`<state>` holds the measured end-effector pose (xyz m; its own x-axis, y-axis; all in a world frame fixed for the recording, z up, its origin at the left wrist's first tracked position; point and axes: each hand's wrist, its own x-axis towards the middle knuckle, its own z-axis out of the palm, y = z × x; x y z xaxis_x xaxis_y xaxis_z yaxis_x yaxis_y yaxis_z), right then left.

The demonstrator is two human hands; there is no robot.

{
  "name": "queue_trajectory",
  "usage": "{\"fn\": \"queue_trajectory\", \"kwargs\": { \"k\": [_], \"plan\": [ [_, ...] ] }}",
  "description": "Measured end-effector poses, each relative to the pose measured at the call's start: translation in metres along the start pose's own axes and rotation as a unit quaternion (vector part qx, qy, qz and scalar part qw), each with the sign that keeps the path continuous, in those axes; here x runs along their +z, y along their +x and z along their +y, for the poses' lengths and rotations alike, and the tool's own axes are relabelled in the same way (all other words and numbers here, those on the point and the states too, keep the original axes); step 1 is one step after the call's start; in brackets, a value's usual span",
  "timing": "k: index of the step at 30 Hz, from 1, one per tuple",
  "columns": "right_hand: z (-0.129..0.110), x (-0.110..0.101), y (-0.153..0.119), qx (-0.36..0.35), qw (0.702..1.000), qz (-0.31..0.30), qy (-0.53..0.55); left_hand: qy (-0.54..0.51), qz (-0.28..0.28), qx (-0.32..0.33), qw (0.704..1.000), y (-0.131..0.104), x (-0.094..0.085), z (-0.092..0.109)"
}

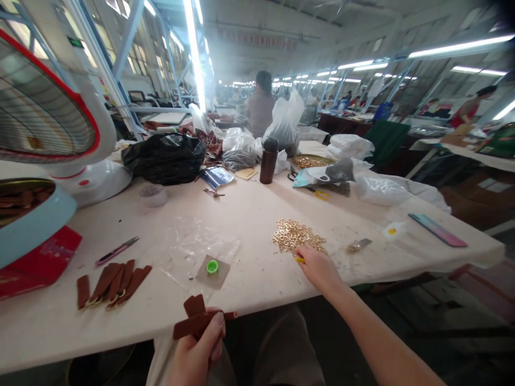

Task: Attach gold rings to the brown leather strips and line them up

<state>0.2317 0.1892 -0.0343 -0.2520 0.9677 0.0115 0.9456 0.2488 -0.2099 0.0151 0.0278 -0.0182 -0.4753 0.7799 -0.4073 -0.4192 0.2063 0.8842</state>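
My left hand (201, 343) is closed around brown leather strips (195, 325), held crossed over one another just off the table's front edge. My right hand (317, 266) is closed, fingertips at the near side of a pile of small gold metal rings (300, 235). A slim yellow piece (299, 259) pokes out from under those fingers; its kind is hidden. To the left on the table lie several finished-looking leather tabs (116, 281) with gold rings at their ends. Between the hands sits a small green round cup (212, 266) on a flat square piece.
A pink-handled cutter (116, 251) lies at left, near a fan (80, 177) and a blue-rimmed tub (44, 217). Clear plastic (193, 238) covers mid-table. Farther back stand a dark bottle (268, 161), bags and yellow-handled scissors (322, 195). A phone (438, 229) lies at right.
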Motion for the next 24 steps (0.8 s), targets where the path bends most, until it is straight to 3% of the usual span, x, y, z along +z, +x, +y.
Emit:
{"fn": "queue_trajectory", "kwargs": {
  "k": [6,14,24],
  "plan": [
    [-0.01,0.019,0.029,-0.017,0.997,-0.04,-0.06,0.018,0.016,-0.002,1.0,-0.003,-0.006,-0.008],
    [-0.013,0.011,0.008,-0.043,0.992,-0.092,-0.081,0.012,0.023,-0.009,1.0,-0.002,-0.016,-0.015],
    [-0.007,0.007,0.023,-0.063,0.985,-0.155,-0.047,-0.003,0.017,-0.028,0.999,-0.006,-0.023,-0.015]
  ]
}}
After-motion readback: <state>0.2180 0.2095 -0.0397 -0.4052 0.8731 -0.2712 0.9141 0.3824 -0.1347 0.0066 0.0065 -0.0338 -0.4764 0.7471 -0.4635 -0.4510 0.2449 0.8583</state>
